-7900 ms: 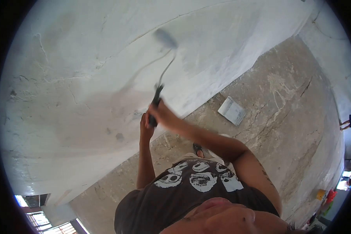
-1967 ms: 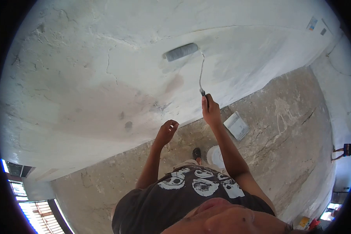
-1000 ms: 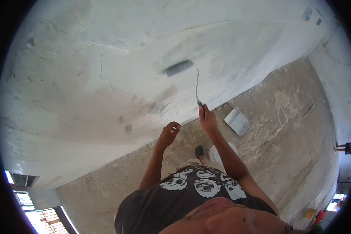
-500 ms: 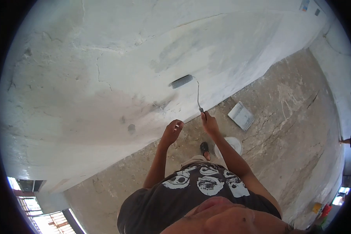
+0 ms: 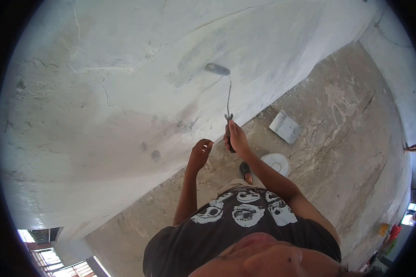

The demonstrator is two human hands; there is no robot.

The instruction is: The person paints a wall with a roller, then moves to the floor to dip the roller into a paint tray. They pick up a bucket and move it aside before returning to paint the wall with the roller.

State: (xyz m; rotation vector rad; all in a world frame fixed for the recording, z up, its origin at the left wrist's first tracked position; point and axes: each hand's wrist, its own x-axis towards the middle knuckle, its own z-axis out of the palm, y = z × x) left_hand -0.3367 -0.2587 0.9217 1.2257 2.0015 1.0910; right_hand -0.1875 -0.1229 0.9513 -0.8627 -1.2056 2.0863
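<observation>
My right hand (image 5: 235,137) is wrapped round the dark handle of a paint roller (image 5: 218,69). A thin bent metal rod runs from the handle up to the grey roller head, which is at the pale wall (image 5: 138,92); whether it touches the wall I cannot tell. To the left of the handle, my left hand (image 5: 201,153) is raised near the wall with its fingers curled and a small gap between thumb and fingers. Nothing shows in it. Dark smudges and cracks mark the wall left of the roller.
On the rough concrete floor (image 5: 342,134) lies a pale rectangular tray (image 5: 285,127). A round white bucket or lid (image 5: 276,165) is beside my right forearm, near my dark shoe (image 5: 244,170). Red and yellow items (image 5: 393,231) sit at the far lower right.
The roller head has moved up the wall and changed its tilt. My right hand has shifted left and up, showing more of the handle. My left hand has moved slightly left, and the view has shifted.
</observation>
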